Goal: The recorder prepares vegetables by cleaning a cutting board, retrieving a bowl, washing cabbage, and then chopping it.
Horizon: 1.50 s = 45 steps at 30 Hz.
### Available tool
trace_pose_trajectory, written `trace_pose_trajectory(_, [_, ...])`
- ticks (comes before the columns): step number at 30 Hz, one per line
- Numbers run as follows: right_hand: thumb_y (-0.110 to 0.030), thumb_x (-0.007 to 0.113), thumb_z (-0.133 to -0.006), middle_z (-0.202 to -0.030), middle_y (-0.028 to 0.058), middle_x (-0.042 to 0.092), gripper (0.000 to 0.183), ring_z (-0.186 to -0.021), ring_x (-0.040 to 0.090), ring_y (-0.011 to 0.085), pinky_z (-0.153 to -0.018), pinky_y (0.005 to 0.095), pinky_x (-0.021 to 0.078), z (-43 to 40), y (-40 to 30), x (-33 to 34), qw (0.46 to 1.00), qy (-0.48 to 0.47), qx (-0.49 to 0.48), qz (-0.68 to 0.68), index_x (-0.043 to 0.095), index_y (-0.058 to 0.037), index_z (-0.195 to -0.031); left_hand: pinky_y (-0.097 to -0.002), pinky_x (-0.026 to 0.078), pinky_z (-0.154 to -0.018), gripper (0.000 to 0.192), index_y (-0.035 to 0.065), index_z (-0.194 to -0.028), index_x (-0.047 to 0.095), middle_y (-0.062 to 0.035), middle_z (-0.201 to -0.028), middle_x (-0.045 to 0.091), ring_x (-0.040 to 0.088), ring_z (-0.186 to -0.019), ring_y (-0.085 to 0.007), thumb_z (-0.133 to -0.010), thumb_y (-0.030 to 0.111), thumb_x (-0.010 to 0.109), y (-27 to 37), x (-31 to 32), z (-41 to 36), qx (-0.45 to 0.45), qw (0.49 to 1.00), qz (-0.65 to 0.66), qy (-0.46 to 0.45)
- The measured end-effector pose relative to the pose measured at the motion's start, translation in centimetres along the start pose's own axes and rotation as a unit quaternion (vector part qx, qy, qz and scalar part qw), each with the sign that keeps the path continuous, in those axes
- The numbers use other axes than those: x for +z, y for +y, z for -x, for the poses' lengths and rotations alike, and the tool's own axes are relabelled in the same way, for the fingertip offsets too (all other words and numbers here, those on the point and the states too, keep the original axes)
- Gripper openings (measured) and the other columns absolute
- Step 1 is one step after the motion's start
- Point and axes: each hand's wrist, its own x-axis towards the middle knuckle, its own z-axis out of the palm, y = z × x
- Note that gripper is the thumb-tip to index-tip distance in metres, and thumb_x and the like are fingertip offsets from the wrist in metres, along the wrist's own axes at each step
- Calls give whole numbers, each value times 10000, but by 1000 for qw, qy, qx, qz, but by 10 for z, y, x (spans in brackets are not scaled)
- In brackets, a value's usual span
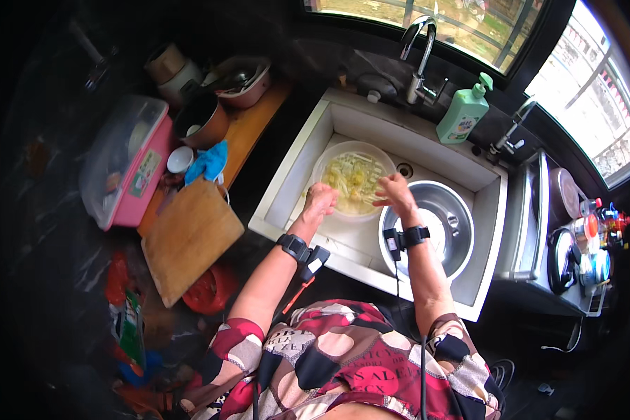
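Observation:
A round translucent plastic basin [353, 152] stands in the white sink [346, 244], with pale yellow-green vegetable pieces [353, 178] inside, seemingly in water. My left hand [322, 198] is at the basin's lower left rim, fingers curled. At its right rim is my right hand [395, 193], fingers bent toward the vegetables. Whether either hand holds a small piece cannot be made out. A stainless steel bowl [454, 239] sits in the sink beside the basin, partly beneath my right wrist and forearm. Both wrists wear black straps with small devices.
A chrome faucet [417, 86] and a green pump bottle [462, 116] stand behind the sink. To the left are a wooden cutting board [191, 239], a blue cloth [208, 161], a pot [205, 123] and a pink lidded box [147, 178]. Jars [583, 228] crowd the right side.

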Motion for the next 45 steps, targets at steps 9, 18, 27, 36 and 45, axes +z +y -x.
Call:
trace_pose_trajectory(9, [-442, 695, -733, -1352, 337, 298, 968, -1276, 274, 503, -1037, 559, 271, -175, 84, 10, 953, 123, 117, 251, 180, 45, -1392, -442, 431, -942, 606, -55, -1173, 417, -287, -1150, 542, 533, -1099, -403, -724, 243, 694, -28, 9, -146, 18, 944, -305, 125])
trace_pose_trajectory(18, [-492, 634, -765, -1372, 342, 256, 889, -1226, 326, 528, -984, 550, 332, -175, 86, 66, 904, 160, 153, 365, 231, -32, -1411, -418, 369, -1019, 808, -30, -1368, 245, -266, -1355, 376, 396, -1234, -419, -752, 235, 696, -97, 37, -223, -8, 938, -314, 144])
trace_pose_trajectory(27, [-227, 559, -852, -1185, 362, 408, 486, -1055, 461, 506, -893, 517, 404, -150, 63, 58, 947, 131, -11, 293, 429, -50, -1285, -436, 376, -959, 476, 8, -1202, 458, -241, -1158, 502, 457, -1118, -407, -734, -20, 541, -23, 41, -168, 72, 925, -356, 108])
trace_pose_trajectory(36, [-240, 598, -832, -1301, 357, 291, 689, -1152, 378, 511, -946, 528, 359, -171, 88, 28, 903, 203, -38, 376, 248, -50, -1394, -424, 327, -1026, 652, -54, -1316, 299, -277, -1288, 378, 387, -1217, -384, -769, 68, 633, -66, 28, -183, 167, 921, -312, 163])
trace_pose_trajectory(45, [-473, 379, -939, -1293, 234, 475, 625, -1201, 438, 373, -1011, 402, 329, -212, 111, 59, 995, 61, 61, 43, 430, 32, -1304, -346, 380, -1007, 816, 26, -1344, 327, -154, -1312, 448, 446, -1215, -251, -707, 230, 795, -90, 41, -244, -58, 996, -33, 56])
